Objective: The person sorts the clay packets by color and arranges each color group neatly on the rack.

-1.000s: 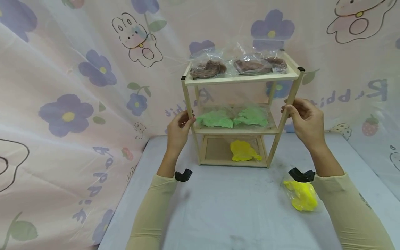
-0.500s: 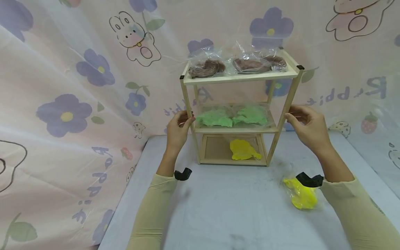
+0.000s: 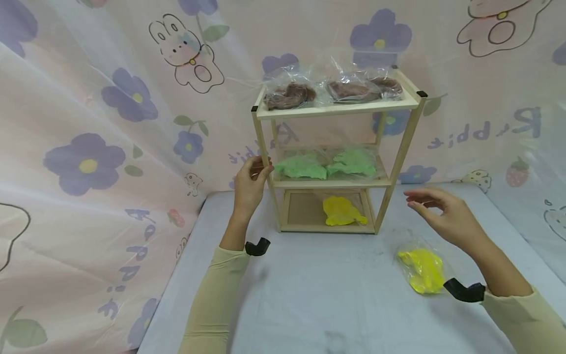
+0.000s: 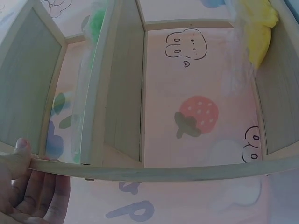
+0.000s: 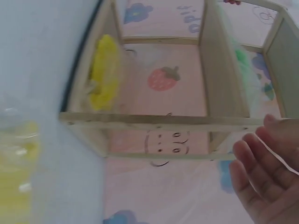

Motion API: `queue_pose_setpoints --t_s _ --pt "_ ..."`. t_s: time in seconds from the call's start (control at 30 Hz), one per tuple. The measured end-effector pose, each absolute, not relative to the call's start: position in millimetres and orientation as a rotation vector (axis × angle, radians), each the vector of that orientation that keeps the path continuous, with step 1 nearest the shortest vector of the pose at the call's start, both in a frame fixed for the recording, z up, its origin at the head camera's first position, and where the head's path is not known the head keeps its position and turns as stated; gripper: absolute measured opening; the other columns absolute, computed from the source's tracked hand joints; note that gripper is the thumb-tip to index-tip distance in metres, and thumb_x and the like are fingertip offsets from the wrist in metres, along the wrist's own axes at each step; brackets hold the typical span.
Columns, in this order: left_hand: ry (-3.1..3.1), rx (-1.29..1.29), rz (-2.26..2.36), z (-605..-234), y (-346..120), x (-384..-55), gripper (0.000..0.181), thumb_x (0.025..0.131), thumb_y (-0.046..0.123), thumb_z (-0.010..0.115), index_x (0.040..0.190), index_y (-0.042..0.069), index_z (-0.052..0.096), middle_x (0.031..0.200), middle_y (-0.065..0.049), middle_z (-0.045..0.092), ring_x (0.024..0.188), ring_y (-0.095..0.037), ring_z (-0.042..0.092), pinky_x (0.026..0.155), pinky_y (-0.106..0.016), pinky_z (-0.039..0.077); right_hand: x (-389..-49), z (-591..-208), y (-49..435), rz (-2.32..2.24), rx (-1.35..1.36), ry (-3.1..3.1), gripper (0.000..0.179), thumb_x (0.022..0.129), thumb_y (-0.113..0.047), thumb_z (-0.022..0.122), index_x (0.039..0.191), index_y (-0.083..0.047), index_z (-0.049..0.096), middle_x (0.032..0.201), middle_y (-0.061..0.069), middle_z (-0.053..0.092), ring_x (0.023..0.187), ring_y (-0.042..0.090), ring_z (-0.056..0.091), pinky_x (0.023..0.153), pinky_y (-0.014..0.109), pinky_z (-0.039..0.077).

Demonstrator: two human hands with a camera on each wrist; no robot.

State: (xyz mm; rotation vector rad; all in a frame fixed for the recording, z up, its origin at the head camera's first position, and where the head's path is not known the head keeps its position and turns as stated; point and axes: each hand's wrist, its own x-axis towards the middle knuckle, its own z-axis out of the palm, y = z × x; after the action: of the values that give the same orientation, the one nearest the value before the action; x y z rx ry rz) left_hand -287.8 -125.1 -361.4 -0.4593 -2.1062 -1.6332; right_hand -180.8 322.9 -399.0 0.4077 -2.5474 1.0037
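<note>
My left hand (image 3: 250,186) holds the left front post of a three-tier wooden shelf (image 3: 331,184). In the left wrist view, the thumb (image 4: 18,156) lies on one side of the post and the fingers on the other. My right hand (image 3: 446,216) is off the shelf, in the air to its right, with relaxed, slightly bent fingers and nothing in them. Below and left of it, a clear bag of yellow stuff (image 3: 422,270) lies on the table. Bagged brown lumps (image 3: 353,91) sit on the top tier, bagged green lumps (image 3: 302,167) on the middle, and one yellow bag (image 3: 341,211) on the bottom.
A white cloth covers the table (image 3: 309,295). Behind and to the left hangs a pink curtain (image 3: 110,221) printed with flowers and rabbits. The shelf stands upright near the table's back edge. Each wrist wears a black mount (image 3: 257,247).
My right hand has let go of the shelf's right post and moved down and right, towards the yellow bag on the table. The left hand keeps its hold on the left post.
</note>
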Motion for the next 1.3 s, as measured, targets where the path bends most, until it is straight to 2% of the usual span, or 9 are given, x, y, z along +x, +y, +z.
queue_pose_setpoints --t_s 0.23,0.43,0.6,0.73,0.9,1.1,1.3 --pt "-2.109 -0.458 -1.624 -361 -126 -287 0.039 0.101 0.018 0.076 0.133 -0.002 0.066 0.123 -0.017 0.072 0.117 -0.033 0.070 0.107 -0.035 0.057 -155 -421 330 0.975 0.368 -2.640 0.030 0.102 -0.015 0.077 0.131 -0.010 0.073 0.114 0.011 0.077 0.094 -0.016 0.056 0.076 0.008 0.048" --pt "-2.107 -0.455 -1.627 -358 -126 -286 0.038 0.101 0.017 0.076 0.132 -0.002 0.067 0.122 -0.017 0.072 0.116 -0.032 0.070 0.106 -0.035 0.057 -138 -443 332 0.926 0.326 -2.651 0.028 0.096 -0.010 0.083 0.123 -0.007 0.075 0.103 0.006 0.076 0.087 -0.010 0.056 0.073 0.007 0.048" --pt "-2.111 -0.442 -1.640 -359 -125 -287 0.035 0.101 0.016 0.075 0.131 -0.001 0.068 0.120 -0.016 0.073 0.116 -0.031 0.070 0.105 -0.032 0.057 -120 -459 333 0.913 0.244 -2.675 0.021 0.094 -0.015 0.086 0.109 -0.009 0.075 0.088 -0.004 0.068 0.074 0.000 0.055 0.062 0.015 0.047" --pt "-2.117 -0.445 -1.644 -359 -125 -287 0.036 0.101 0.016 0.075 0.131 -0.001 0.067 0.120 -0.017 0.073 0.116 -0.031 0.070 0.106 -0.032 0.057 -104 -471 336 0.895 0.192 -2.704 0.022 0.092 -0.021 0.089 0.104 -0.013 0.073 0.083 -0.008 0.062 0.069 0.004 0.051 0.057 0.022 0.043" --pt "-2.119 -0.450 -1.630 -360 -126 -287 0.037 0.101 0.016 0.075 0.132 -0.002 0.067 0.121 -0.017 0.072 0.117 -0.032 0.070 0.106 -0.032 0.057 -88 -489 338 0.880 0.172 -2.700 0.026 0.086 -0.018 0.093 0.098 -0.012 0.070 0.080 -0.012 0.057 0.067 0.002 0.048 0.056 0.020 0.039" --pt "-2.120 -0.462 -1.613 -360 -127 -287 0.038 0.101 0.017 0.075 0.133 -0.002 0.066 0.122 -0.018 0.073 0.117 -0.032 0.070 0.107 -0.034 0.056 -74 -499 337 0.853 0.104 -2.731 0.030 0.084 -0.021 0.095 0.090 -0.012 0.066 0.073 -0.010 0.051 0.062 0.001 0.042 0.053 0.021 0.036" --pt "-2.115 -0.465 -1.611 -360 -126 -287 0.037 0.101 0.017 0.075 0.132 -0.002 0.066 0.121 -0.018 0.073 0.116 -0.032 0.070 0.106 -0.034 0.057 -74 -505 336 0.855 0.027 -2.917 0.039 0.088 -0.033 0.092 0.098 -0.007 0.065 0.077 -0.004 0.057 0.064 0.002 0.049 0.057 0.023 0.046"
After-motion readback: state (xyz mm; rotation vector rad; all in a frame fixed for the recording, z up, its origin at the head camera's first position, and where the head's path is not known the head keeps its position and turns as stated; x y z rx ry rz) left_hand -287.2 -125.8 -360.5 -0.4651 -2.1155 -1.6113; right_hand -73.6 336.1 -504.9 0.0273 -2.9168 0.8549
